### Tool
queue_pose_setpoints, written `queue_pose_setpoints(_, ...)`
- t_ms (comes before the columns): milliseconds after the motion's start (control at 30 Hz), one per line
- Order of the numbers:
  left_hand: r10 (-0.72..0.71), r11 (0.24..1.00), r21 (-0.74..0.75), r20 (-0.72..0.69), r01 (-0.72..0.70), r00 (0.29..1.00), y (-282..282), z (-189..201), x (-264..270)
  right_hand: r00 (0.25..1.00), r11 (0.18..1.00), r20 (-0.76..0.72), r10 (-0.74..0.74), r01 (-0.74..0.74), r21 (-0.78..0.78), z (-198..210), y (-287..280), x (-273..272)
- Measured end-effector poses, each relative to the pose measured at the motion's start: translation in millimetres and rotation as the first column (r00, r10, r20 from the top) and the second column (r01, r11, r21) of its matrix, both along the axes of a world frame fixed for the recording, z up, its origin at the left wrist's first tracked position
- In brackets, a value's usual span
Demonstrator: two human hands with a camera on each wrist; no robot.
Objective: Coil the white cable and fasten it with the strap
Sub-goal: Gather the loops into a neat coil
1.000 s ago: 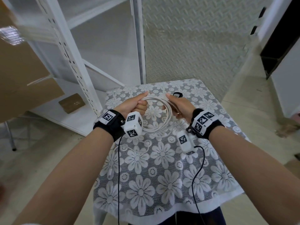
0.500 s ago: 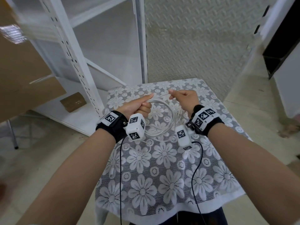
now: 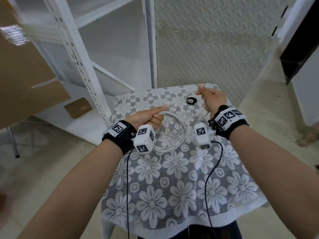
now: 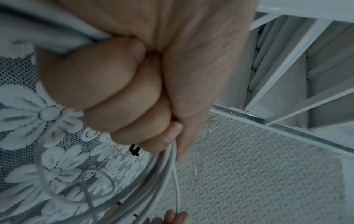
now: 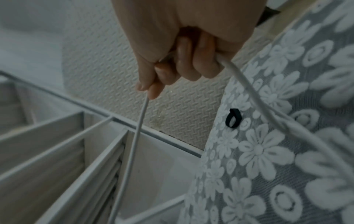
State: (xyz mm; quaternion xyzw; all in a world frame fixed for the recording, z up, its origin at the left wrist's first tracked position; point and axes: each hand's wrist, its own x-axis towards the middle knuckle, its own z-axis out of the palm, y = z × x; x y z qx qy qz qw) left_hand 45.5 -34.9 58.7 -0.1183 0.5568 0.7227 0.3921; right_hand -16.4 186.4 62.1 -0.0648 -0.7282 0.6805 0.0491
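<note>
While coiling was underway:
Cable: white cable (image 3: 170,135) hung in loops over floral tablecloth (image 3: 181,187), one strand stretched between hands.
L hand: left hand (image 3: 146,118) fisted round gathered loops.
R hand: right hand (image 3: 213,100) pinched strand, fingers curled.
Strap: black strap (image 3: 191,101) lay on cloth near R hand, untouched.
Next, prob.: lay strand onto coil w/o twisting.

Bare tablecloth (image 3: 181,187) nearside; strap (image 3: 191,101), shelving (image 3: 89,69) beyond.
</note>
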Motion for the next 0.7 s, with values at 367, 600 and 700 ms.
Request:
queue_pose_setpoints(367,0.09,0.977,0.195,-0.006,-0.087,0.996,-0.8,3.2,-2.0,0.994,0.918,-0.072,0.081,-0.046,0.395,-14.4,-7.7,3.6)
queue_pose_setpoints(600,0.201,0.954,0.235,-0.037,-0.187,0.979,1.2,4.1,-5.4,0.956,0.861,-0.12,0.268,-0.181,0.476,-16.7,-20.3,12.6)
queue_pose_setpoints(700,0.263,0.934,0.261,-0.041,-0.244,0.964,3.1,1.0,-7.1,0.922,0.858,0.055,0.383,-0.377,0.349,-15.9,-31.9,18.0)
